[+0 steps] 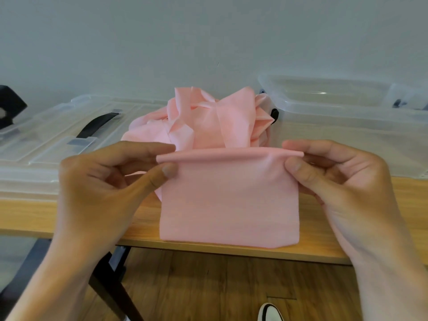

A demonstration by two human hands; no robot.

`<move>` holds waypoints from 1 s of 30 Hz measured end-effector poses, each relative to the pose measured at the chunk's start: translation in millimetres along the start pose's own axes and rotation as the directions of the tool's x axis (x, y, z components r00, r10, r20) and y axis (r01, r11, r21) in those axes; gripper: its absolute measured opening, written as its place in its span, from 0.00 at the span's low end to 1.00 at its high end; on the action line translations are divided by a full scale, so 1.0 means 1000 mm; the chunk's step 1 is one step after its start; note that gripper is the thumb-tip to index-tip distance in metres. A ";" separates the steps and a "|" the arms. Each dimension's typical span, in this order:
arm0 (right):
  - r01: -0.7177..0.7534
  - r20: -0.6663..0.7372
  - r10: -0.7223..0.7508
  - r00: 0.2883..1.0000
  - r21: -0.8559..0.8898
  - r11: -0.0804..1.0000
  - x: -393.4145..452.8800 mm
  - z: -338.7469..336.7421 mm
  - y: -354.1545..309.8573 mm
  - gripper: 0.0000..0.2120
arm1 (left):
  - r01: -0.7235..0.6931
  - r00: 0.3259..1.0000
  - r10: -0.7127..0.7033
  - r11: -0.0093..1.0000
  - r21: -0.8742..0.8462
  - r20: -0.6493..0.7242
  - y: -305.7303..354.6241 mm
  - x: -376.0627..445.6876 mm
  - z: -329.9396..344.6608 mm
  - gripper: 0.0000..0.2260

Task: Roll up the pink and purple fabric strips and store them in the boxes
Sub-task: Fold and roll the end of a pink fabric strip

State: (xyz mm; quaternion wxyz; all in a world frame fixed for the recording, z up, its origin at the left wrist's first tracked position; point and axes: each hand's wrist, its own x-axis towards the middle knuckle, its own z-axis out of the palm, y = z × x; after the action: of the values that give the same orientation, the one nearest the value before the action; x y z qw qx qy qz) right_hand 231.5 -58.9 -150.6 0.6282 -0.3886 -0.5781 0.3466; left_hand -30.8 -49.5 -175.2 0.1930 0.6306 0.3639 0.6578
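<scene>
In front of me a soft, matte pink fabric strip (229, 205) hangs as a smooth flat panel over the near edge of the light wooden table (27, 218). Its top edge is turned into a thin, tight tube that runs straight between my two hands. My left hand (104, 188) pinches the left end of that rolled edge, thumb beneath and forefinger above; the other fingers are curled behind, mostly hidden by the palm. My right hand (342, 181) pinches the right end the same way, thumb pad pressed against the cloth just under the roll, fingers curled over the top. The strip's lower edge looks folded or doubled where it passes the table rim, though I cannot tell which.

Behind the held strip sits a crumpled heap of the same pink fabric (208, 119), full of sharp creases and upstanding folds; how many strips it holds I cannot make out. To the right stands a clear plastic storage box (347, 126), open at the top, with a black latch (274, 115) on its near corner partly covered by the heap. To the left lies a flat clear plastic lid (58, 140) with a black carrying handle (97, 125). A dark object (9, 105) is cut off at the left edge. Below, wood-plank flooring (208, 286), a dark table leg (111, 281) and the toe of a white shoe (271, 315) show.
</scene>
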 end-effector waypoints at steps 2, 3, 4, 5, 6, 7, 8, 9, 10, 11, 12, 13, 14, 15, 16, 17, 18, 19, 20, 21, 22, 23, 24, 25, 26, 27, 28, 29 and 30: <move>0.034 -0.040 -0.038 0.998 -0.094 0.995 -0.001 0.002 0.002 0.07 | -0.003 1.000 0.003 1.000 -0.004 0.001 0.003 0.000 0.003 0.10; 0.045 -0.045 -0.051 0.998 -0.130 0.991 -0.001 0.003 0.002 0.06 | -0.008 1.000 0.008 1.000 -0.003 0.011 0.005 -0.001 0.005 0.10; 0.053 -0.042 -0.060 0.997 -0.156 0.986 -0.002 0.004 0.002 0.05 | -0.008 1.000 0.008 1.000 0.004 0.018 0.006 0.000 0.006 0.10; 0.055 -0.037 -0.062 0.997 -0.167 0.985 -0.002 0.005 0.002 0.04 | -0.002 1.000 0.002 1.000 0.008 0.021 0.007 0.000 0.006 0.09; 0.048 -0.034 -0.055 0.998 -0.162 0.986 -0.002 0.005 0.002 0.04 | 0.005 1.000 -0.005 1.000 0.008 0.015 0.006 0.000 0.006 0.07; 0.038 -0.034 -0.043 0.999 -0.147 0.988 -0.003 0.006 0.003 0.04 | 0.010 1.000 -0.010 1.000 0.005 0.007 0.007 0.000 0.007 0.07; 0.025 -0.035 -0.030 0.999 -0.127 0.992 -0.003 0.006 0.003 0.04 | 0.011 1.000 -0.011 1.000 0.008 0.000 0.006 0.000 0.006 0.07; 0.014 -0.037 -0.018 0.999 -0.107 0.994 -0.002 0.006 0.004 0.05 | 0.009 1.000 -0.009 1.000 0.016 -0.003 0.007 0.000 0.006 0.07; 0.008 -0.033 -0.011 0.999 -0.092 0.996 -0.002 0.007 0.004 0.06 | 0.002 1.000 -0.002 1.000 0.027 0.000 0.007 0.001 0.006 0.08; 0.008 -0.024 -0.010 1.000 -0.075 0.997 -0.002 0.007 0.003 0.07 | -0.006 1.000 0.005 0.999 0.035 0.007 0.007 0.001 0.006 0.09; 0.009 -0.013 -0.010 1.000 -0.054 0.999 -0.003 0.008 0.003 0.08 | -0.015 1.000 0.015 0.999 0.046 0.013 0.007 0.001 0.005 0.09; 0.007 -0.008 -0.007 1.000 -0.029 1.000 -0.003 0.008 0.002 0.08 | -0.021 1.000 0.020 0.998 0.056 0.019 0.007 0.001 0.005 0.08; 0.002 -0.010 -0.002 1.000 -0.006 1.000 -0.003 0.007 0.002 0.08 | -0.022 1.000 0.021 0.998 0.061 0.022 0.007 0.001 0.004 0.07; -0.007 -0.012 0.007 1.000 0.011 1.000 -0.002 0.006 0.001 0.07 | -0.013 1.000 0.012 0.998 0.057 0.026 0.007 0.000 0.004 0.07; -0.019 -0.010 0.019 1.000 0.024 1.000 -0.002 0.005 0.001 0.07 | 0.001 1.000 -0.002 0.999 0.045 0.027 0.007 0.000 0.003 0.07; -0.035 -0.001 0.035 0.999 0.036 0.999 -0.001 0.004 0.001 0.08 | 0.020 0.999 -0.021 0.999 0.027 0.029 0.007 0.001 0.002 0.09; -0.054 0.014 0.053 0.998 0.050 0.997 -0.001 0.002 0.001 0.10 | 0.034 0.999 -0.035 0.999 0.016 0.032 0.006 0.001 0.002 0.11; -0.070 0.026 0.069 0.997 0.063 0.996 0.000 0.001 0.001 0.12 | 0.040 0.999 -0.040 0.999 0.019 0.034 0.006 0.001 0.001 0.12; -0.079 0.033 0.076 0.997 0.071 0.994 0.000 0.000 0.001 0.13 | 0.040 0.999 -0.041 0.999 0.031 0.033 0.005 0.002 0.001 0.12; -0.075 0.030 0.073 0.997 0.068 0.995 0.000 0.000 0.002 0.14 | 0.044 0.999 -0.045 0.998 0.037 0.027 0.005 0.002 0.001 0.12; -0.065 0.016 0.064 0.998 0.055 0.996 0.000 0.000 0.002 0.14 | 0.052 0.998 -0.053 0.998 0.036 0.018 0.005 0.001 0.002 0.10; -0.048 -0.001 0.048 0.999 0.035 0.998 0.000 0.001 0.003 0.12 | 0.060 0.998 -0.061 0.998 0.027 0.012 0.005 0.001 0.002 0.09; -0.032 -0.018 0.033 0.999 0.013 0.999 -0.001 0.003 0.003 0.11 | 0.067 0.998 -0.067 0.998 0.015 0.008 0.006 0.000 0.003 0.08; -0.018 -0.034 0.018 0.999 -0.011 1.000 -0.002 0.004 0.003 0.10 | 0.078 0.997 -0.078 0.997 -0.002 0.009 0.007 0.000 0.004 0.08; -0.010 -0.046 0.008 0.999 -0.033 0.999 -0.003 0.005 0.003 0.09 | 0.089 0.996 -0.089 0.996 -0.017 0.016 0.008 0.000 0.004 0.07; -0.007 -0.052 0.005 0.999 -0.047 0.999 -0.004 0.006 0.003 0.08 | 0.097 0.995 -0.096 0.995 -0.024 0.028 0.008 0.001 0.005 0.07; -0.014 -0.060 0.011 0.998 -0.050 0.999 -0.005 0.007 0.003 0.07 | 0.095 0.995 -0.095 0.995 -0.018 0.038 0.008 0.001 0.005 0.06; -0.024 -0.069 0.021 0.997 -0.050 0.998 -0.004 0.006 0.003 0.07 | 0.088 0.995 -0.088 0.996 -0.005 0.040 0.008 0.002 0.004 0.06; -0.039 -0.072 0.035 0.997 -0.048 0.998 -0.004 0.006 0.004 0.07 | 0.079 0.996 -0.079 0.997 0.009 0.035 0.006 0.002 0.004 0.06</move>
State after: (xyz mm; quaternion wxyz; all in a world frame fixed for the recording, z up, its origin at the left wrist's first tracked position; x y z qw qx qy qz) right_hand 225.1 -60.3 -155.7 0.6322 -0.4265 -0.5565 0.3297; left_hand -26.2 -51.5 -169.4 0.2229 0.6279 0.3875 0.6371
